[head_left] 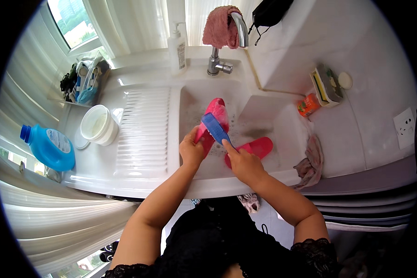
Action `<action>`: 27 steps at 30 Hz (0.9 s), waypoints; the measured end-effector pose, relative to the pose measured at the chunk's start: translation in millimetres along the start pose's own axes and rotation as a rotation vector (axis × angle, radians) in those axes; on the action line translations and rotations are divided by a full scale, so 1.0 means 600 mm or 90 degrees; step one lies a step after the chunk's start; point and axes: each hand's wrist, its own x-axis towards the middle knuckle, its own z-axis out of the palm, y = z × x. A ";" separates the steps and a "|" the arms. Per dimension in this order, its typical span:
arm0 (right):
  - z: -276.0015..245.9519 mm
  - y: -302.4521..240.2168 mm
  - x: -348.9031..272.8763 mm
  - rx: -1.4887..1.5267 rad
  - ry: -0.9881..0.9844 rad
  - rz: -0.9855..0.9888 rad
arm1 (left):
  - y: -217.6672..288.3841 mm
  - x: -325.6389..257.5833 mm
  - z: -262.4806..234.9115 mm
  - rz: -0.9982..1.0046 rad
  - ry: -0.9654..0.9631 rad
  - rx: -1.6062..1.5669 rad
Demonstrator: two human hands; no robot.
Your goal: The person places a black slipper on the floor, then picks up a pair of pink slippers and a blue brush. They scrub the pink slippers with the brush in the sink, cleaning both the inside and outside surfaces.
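Observation:
My left hand [191, 147] is closed around the edge of a pink slipper [220, 110], which is held tilted over the sink [188, 92]. Foam shows on the slipper's upper part. In my right hand [245, 163] is a blue scrubbing brush [215, 128], its head lying across the slipper; the bristle side is hidden from me. A second pink slipper [260, 147] rests in the basin just beyond my right hand. Soapy water with suds lies in the bottom of the sink.
A chrome faucet [214, 62] with a pink cloth [221, 28] stands behind the basin. Left are a ribbed washboard [143, 129], white tub [98, 125], blue detergent bottle [51, 147] and pump bottle [176, 53]. A wet cloth [311, 162] hangs over the sink's right edge.

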 end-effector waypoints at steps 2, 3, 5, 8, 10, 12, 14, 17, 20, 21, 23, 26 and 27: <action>0.023 0.027 0.026 0.027 0.079 0.005 | 0.009 -0.006 0.009 -0.068 -0.026 -0.046; 0.023 0.039 0.049 0.058 0.109 0.031 | -0.005 -0.004 0.024 -0.090 -0.031 -0.076; 0.042 0.039 0.065 0.118 0.209 0.043 | -0.006 0.001 0.033 -0.134 -0.021 -0.161; 0.072 -0.043 0.016 0.048 0.093 -0.041 | -0.020 0.014 0.023 -0.117 -0.042 -0.225; 0.062 -0.039 0.025 0.040 0.082 -0.012 | -0.038 0.010 0.022 -0.113 -0.020 -0.299; 0.049 -0.003 0.050 0.062 0.091 0.022 | -0.028 0.010 0.033 -0.132 -0.043 -0.301; 0.066 -0.008 0.045 0.040 0.093 0.007 | -0.028 0.011 0.035 -0.154 -0.059 -0.296; 0.076 -0.028 0.015 0.053 0.066 0.001 | -0.010 0.004 0.023 -0.251 -0.080 -0.439; 0.057 -0.029 -0.003 0.151 0.020 0.034 | -0.008 0.000 0.017 -0.279 -0.076 -0.566; 0.059 -0.021 -0.001 0.202 0.037 0.036 | -0.005 0.002 0.017 -0.285 -0.061 -0.585; 0.066 -0.012 0.010 0.268 0.054 0.048 | 0.002 0.003 0.012 -0.284 -0.045 -0.606; 0.080 0.010 0.059 0.277 0.110 0.092 | -0.006 0.000 0.024 -0.190 -0.087 -0.440; 0.091 0.026 0.099 0.259 0.174 0.115 | 0.000 -0.002 0.021 -0.152 -0.103 -0.400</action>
